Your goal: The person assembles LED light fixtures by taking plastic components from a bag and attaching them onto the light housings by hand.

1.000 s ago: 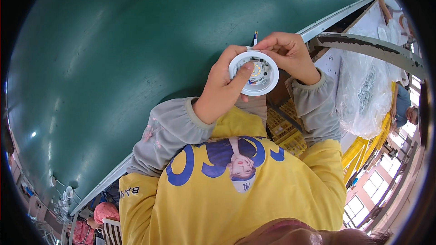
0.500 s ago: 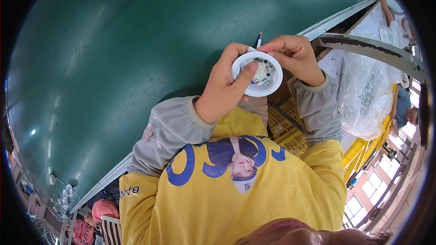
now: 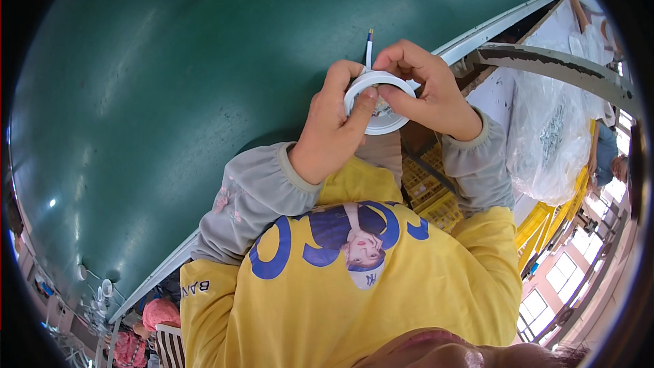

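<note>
round white lamp (image 3: 388,127) between left hand (image 3: 330,125) and right hand (image 3: 438,97), both hands grasping its rim from either side

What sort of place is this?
Likely a factory assembly workshop: a large green worktable, a round white housing with a cable, and a clear bag of small parts.

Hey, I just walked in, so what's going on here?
A person holds a round white fitting near the edge of a green table. The left hand grips its left side; the right hand is at the far rim, thumb over the opening, though whether it pinches is unclear. A white cable with coloured wire ends sticks up beyond the fitting.
</note>
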{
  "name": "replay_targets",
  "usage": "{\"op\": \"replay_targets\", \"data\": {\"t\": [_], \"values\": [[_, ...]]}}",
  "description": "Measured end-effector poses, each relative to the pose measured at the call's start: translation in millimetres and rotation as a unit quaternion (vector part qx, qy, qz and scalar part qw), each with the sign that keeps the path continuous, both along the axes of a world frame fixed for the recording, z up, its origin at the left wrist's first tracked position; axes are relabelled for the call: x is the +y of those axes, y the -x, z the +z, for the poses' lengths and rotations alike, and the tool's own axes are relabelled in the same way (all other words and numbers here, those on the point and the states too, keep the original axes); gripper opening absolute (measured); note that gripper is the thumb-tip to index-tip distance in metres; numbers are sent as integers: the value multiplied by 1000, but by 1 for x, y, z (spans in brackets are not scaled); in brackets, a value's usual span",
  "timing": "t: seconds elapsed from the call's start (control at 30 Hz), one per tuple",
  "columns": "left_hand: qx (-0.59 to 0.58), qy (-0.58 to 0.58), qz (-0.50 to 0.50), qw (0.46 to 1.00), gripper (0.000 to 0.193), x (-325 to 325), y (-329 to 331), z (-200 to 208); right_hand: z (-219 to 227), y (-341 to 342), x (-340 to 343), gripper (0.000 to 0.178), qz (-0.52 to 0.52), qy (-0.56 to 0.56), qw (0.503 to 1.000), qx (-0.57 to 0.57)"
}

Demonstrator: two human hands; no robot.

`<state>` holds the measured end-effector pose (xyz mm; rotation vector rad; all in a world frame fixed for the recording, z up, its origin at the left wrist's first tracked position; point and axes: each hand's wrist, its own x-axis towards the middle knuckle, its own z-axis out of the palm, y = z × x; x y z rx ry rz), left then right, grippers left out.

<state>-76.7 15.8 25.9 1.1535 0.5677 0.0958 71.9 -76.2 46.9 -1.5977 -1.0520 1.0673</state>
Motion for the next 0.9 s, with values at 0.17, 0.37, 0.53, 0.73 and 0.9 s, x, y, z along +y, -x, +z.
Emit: {"op": "replay_targets", "data": {"t": [0.17, 0.37, 0.53, 0.73, 0.9], "values": [[-98, -117, 44, 987, 17, -4, -3, -18, 1, -3, -2, 18, 18, 4, 1000, -2], [-129, -186, 53, 973, 15, -4, -4, -20, -1, -7, -2, 19, 31, 5, 999, 22], [-126, -197, 63, 970, 14, -4, -5, -18, -1, -6, -2, 18, 34, 11, 999, 12], [-123, -164, 72, 976, 13, -4, -5, -21, 2, -3, -1, 18, 38, 13, 999, -1], [-113, -167, 68, 977, 13, -3, -4, -23, -9, 1, 1, 20, 11, -46, 998, -36]]}}
